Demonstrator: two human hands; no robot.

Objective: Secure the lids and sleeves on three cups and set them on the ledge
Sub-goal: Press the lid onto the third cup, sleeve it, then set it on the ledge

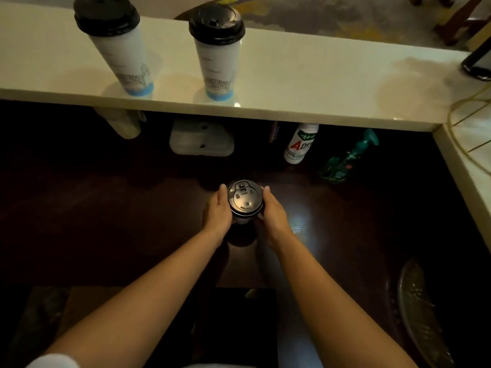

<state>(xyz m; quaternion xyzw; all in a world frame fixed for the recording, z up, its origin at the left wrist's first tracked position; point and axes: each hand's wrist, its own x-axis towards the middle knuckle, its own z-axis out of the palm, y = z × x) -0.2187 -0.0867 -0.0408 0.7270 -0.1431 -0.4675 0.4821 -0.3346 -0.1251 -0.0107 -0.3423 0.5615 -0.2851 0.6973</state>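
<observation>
1. Two lidded cups, one (117,46) and another (216,54), are already standing on the ledge (305,83)
2. I'm working the third cup (243,220) down on the dark bench (132,208), below the ledge
3. Left hand (216,211) and right hand (273,212) are clasping its sides under the black lid (245,199)
4. Lid is looking seated; sleeve I can't tell
5. Next, I'm guessing: lifting it upright onto the ledge, right of the pair

Three lidded paper cups are in view: two white ones stand on the pale ledge (292,83), the left cup (119,49) and the right cup (216,57), and a third cup (244,200) sits on the dark desk (132,208) below, each with one black lid. Two hands, the left hand (216,213) and the right hand (273,213), flank that third cup. Under the ledge stand one white bottle (300,144), one green spray bottle (348,158) and one white plastic container (202,139).
</observation>
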